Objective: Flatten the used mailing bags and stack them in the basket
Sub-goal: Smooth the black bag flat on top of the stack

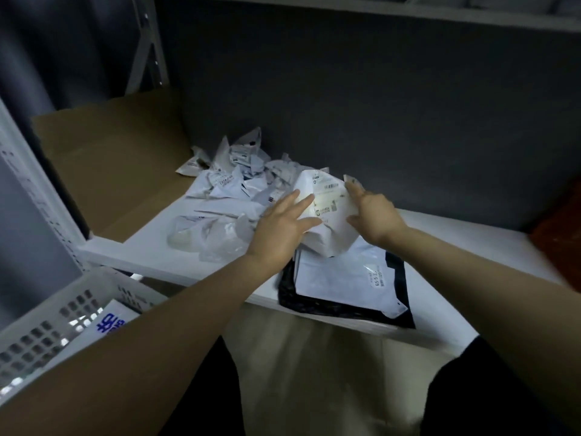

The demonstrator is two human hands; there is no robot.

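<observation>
A white perforated basket [47, 328] sits low, well left of the left grip [283, 225], with one printed bag inside. Crumpled mailing bags [239, 180] lie on the desk [147, 250] beyond that grip. Both grips, fingers spread, press a white mailing bag [327, 212] between them; the right grip [374, 215] touches its right edge. Flattened bags [342, 281] lie just below.
</observation>
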